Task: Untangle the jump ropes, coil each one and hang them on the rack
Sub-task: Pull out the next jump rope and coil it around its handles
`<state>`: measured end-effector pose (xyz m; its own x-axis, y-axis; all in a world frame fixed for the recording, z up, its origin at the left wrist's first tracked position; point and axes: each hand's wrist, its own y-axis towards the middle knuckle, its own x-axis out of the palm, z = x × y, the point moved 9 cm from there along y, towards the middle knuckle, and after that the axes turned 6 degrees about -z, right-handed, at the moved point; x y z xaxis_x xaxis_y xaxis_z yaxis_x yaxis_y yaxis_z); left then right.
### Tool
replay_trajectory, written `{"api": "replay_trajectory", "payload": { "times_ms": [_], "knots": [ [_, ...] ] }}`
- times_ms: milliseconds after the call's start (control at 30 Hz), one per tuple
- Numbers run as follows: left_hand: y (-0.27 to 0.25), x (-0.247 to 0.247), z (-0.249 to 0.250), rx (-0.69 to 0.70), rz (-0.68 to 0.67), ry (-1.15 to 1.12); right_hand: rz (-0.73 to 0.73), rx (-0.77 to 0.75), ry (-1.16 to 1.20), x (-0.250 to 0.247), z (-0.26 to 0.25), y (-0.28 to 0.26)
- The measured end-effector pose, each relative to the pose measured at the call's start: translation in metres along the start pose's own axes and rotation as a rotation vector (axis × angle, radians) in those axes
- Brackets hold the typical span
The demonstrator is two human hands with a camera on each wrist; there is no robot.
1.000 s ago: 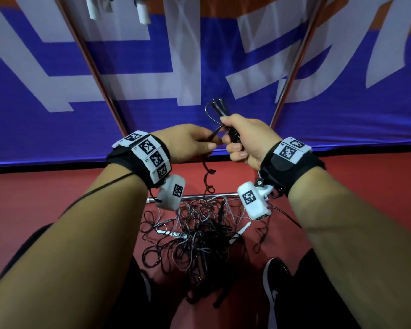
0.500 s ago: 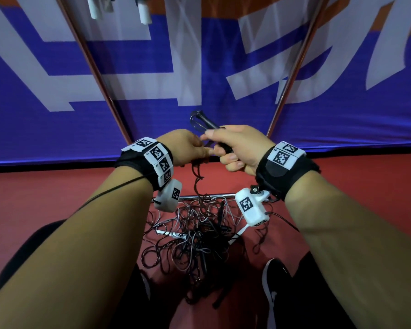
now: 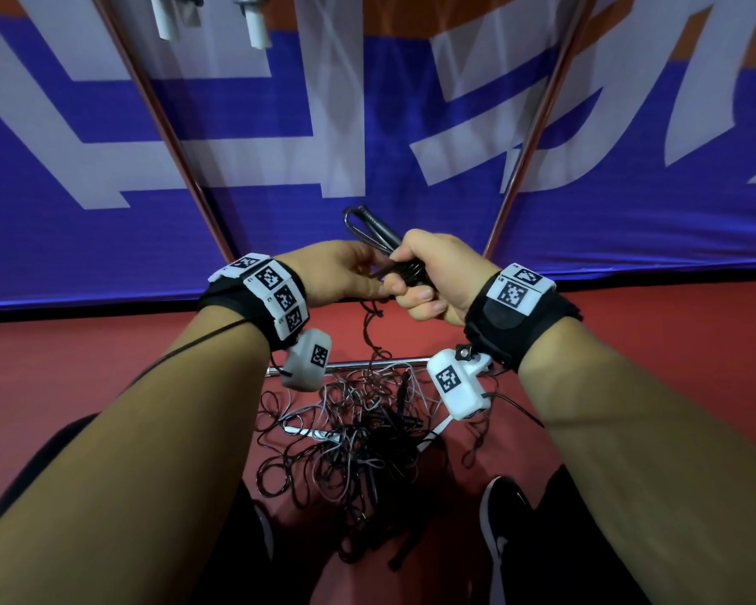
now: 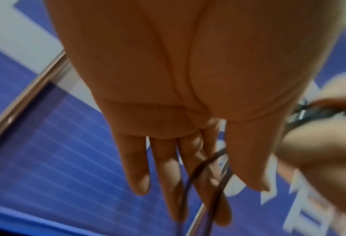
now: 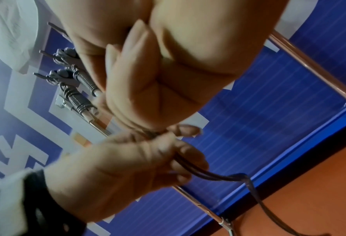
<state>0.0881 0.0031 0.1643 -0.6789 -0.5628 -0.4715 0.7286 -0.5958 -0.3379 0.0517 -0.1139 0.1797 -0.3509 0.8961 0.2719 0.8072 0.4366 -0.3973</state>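
Head view: right hand fingers clench black rope; left hand pinches strand.

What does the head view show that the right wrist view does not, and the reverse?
Only the head view shows the tangled pile of ropes on the red floor, a black shoe beside it, and both wrist cameras.

Only the right wrist view shows, close up, two white-handled ropes already coiled and hanging on the rack, and the right hand's curled fingers from below.

Both show the right hand gripping the black handles, the left hand pinching the dark cord, the rack bars and the blue banner.
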Motion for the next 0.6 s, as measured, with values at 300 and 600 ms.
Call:
{"api": "replay_trajectory", "payload": {
  "times_ms": [300,600],
  "knots": [
    [-0.016,-0.031,0.004,0.131,0.169,0.189,-0.285,0.28,-0.484,0.021,0.031,-0.013],
    [-0.026,-0.036,0.046,0.225,0.264,0.398,-0.074,0.383,-0.586,-0.005,0.049,-0.001]
  ]
}}
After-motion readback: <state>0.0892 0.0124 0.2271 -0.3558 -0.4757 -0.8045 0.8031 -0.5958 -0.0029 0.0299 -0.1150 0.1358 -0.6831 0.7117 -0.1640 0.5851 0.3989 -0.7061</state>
